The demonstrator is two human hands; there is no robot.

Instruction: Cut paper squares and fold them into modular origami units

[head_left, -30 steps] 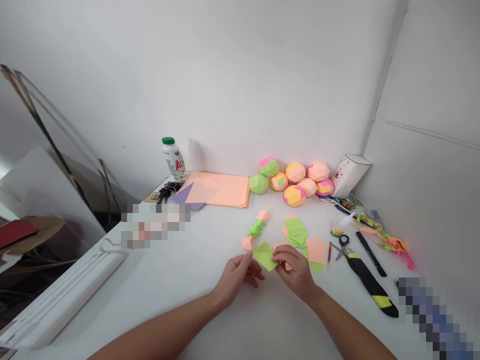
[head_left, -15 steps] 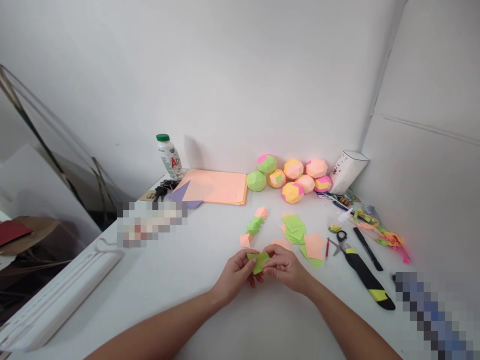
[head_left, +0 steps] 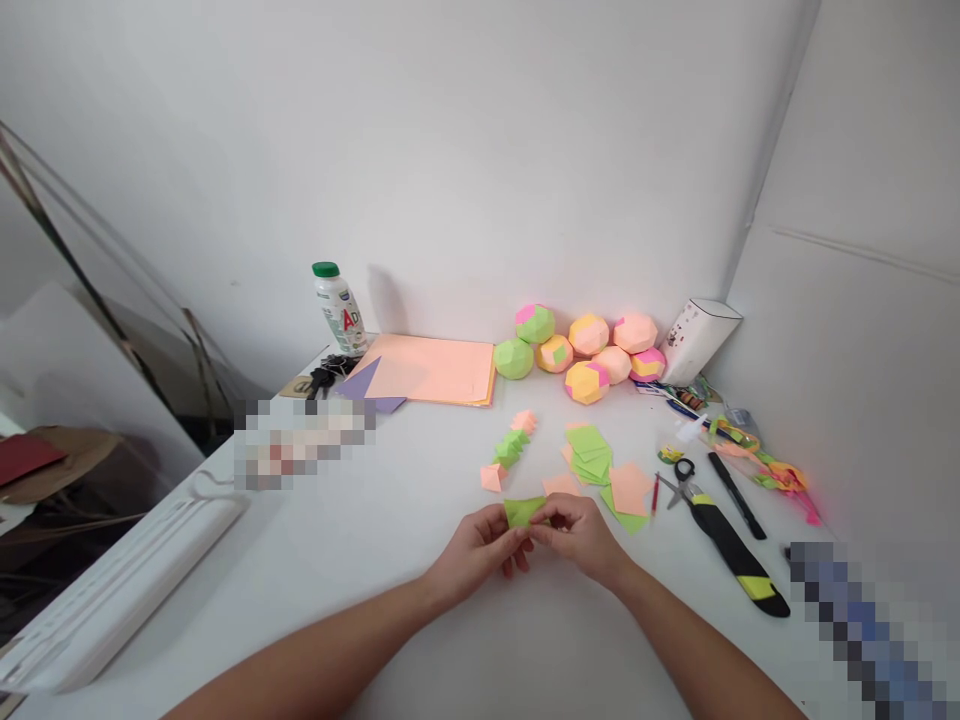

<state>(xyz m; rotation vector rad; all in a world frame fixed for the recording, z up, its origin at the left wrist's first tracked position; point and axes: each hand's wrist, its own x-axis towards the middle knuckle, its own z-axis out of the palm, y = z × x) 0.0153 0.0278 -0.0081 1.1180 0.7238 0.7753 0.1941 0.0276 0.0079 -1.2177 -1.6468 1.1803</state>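
Observation:
My left hand (head_left: pixel 480 550) and my right hand (head_left: pixel 581 535) meet over the white table (head_left: pixel 360 560), both pinching a small green paper square (head_left: pixel 525 510) that is folded over between the fingertips. Just beyond them lie a row of folded green and peach paper units (head_left: pixel 511 450), a single peach unit (head_left: pixel 492 477), and a loose stack of green and peach paper squares (head_left: pixel 600 470).
Several coloured paper balls (head_left: pixel 589 355) sit against the back wall beside a white cup (head_left: pixel 697 340). Peach sheets (head_left: pixel 431 370), purple paper (head_left: pixel 367 385), keys (head_left: pixel 322 378) and a bottle (head_left: pixel 337 308) are back left. Scissors (head_left: pixel 681 480), a black-yellow knife (head_left: pixel 739 560) and pens lie right.
The green square was held open and flat a second ago; both hands have since folded it into a narrower shape and drawn closer together.

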